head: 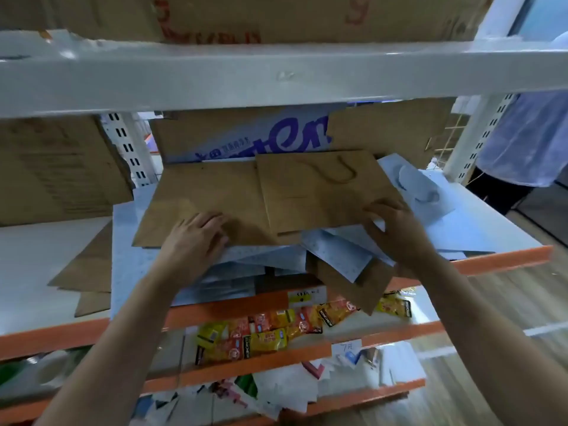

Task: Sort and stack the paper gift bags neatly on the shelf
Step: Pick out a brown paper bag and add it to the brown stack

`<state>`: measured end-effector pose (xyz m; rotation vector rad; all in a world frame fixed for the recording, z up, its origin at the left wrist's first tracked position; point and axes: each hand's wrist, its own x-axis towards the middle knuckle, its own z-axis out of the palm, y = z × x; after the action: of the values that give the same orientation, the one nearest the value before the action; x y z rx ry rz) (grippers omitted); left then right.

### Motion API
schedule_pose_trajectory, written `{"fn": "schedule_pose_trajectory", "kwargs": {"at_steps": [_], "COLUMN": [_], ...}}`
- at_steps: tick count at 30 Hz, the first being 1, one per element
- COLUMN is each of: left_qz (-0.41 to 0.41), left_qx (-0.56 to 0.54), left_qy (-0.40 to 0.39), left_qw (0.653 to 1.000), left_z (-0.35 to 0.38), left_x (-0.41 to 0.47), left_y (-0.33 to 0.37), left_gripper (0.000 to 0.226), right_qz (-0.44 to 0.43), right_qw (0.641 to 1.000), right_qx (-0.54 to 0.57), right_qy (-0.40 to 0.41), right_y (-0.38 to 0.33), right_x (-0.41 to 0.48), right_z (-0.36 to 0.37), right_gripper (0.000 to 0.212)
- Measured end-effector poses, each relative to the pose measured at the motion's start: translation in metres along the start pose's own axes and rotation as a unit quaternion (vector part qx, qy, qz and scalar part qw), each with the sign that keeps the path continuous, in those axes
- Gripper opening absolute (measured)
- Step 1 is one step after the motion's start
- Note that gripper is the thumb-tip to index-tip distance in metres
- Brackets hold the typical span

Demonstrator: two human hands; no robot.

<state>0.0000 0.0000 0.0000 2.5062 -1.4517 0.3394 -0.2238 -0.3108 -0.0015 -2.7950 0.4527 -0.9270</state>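
Cardboard boxes [246,139] block the rear; white beam [276,78] hangs low overhead.

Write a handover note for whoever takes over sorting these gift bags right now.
Left hand grips the near edge of the left brown bag. Right hand pinches the near corner of the rope-handled brown bag beside it.
Both lie flat atop a loose pile of pale blue bags. The overhanging brown bags droop past the shelf edge, and stray brown bags lie at the left.
Done: nothing neatly stacked yet.
Left: separate brown from blue and square each stack.
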Motion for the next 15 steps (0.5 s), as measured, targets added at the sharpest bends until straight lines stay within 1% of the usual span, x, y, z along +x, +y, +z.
{"fn": "schedule_pose_trajectory", "kwargs": {"at_steps": [1, 2, 3, 4, 5, 7, 9, 12, 15], "left_qz": [-0.01, -0.027, -0.028, -0.035, -0.037, -0.069, -0.137, -0.234, -0.299], "left_qx": [-0.003, -0.004, -0.001, 0.004, 0.007, 0.018, 0.045, 0.059, 0.051], "left_qy": [-0.004, -0.006, 0.002, -0.004, -0.005, -0.009, 0.002, 0.03, 0.028], "left_qw": [1.0, 1.0, 1.0, 0.999, 0.999, 0.997, 0.99, 0.97, 0.952], "left_z": [0.002, 0.0, 0.002, 0.001, 0.002, 0.002, 0.002, 0.003, 0.005], "left_x": [0.005, 0.009, 0.013, 0.015, 0.018, 0.021, 0.022, 0.022, 0.022], "left_y": [-0.004, -0.005, -0.009, -0.012, -0.016, -0.024, -0.033, -0.043, -0.047], "left_gripper": [0.05, 0.048, 0.044, 0.042, 0.041, 0.041, 0.04, 0.036, 0.043], "right_qz": [0.006, 0.032, 0.077, 0.13, 0.161, 0.194, 0.227, 0.254, 0.28], "right_qw": [1.0, 0.998, 0.994, 0.986, 0.979, 0.969, 0.957, 0.949, 0.943], "right_qx": [-0.023, -0.052, -0.066, -0.064, -0.066, -0.08, -0.098, -0.105, -0.098], "right_qy": [0.0, -0.017, -0.046, -0.085, -0.106, -0.132, -0.154, -0.154, -0.149], "right_y": [0.009, 0.015, 0.023, 0.026, 0.032, 0.038, 0.041, 0.045, 0.05], "right_x": [0.005, 0.01, 0.016, 0.02, 0.024, 0.031, 0.039, 0.047, 0.05], "right_z": [0.008, 0.01, 0.014, 0.015, 0.019, 0.02, 0.021, 0.022, 0.021], "right_gripper": [0.021, 0.025, 0.029, 0.032, 0.037, 0.042, 0.047, 0.066, 0.079]}}
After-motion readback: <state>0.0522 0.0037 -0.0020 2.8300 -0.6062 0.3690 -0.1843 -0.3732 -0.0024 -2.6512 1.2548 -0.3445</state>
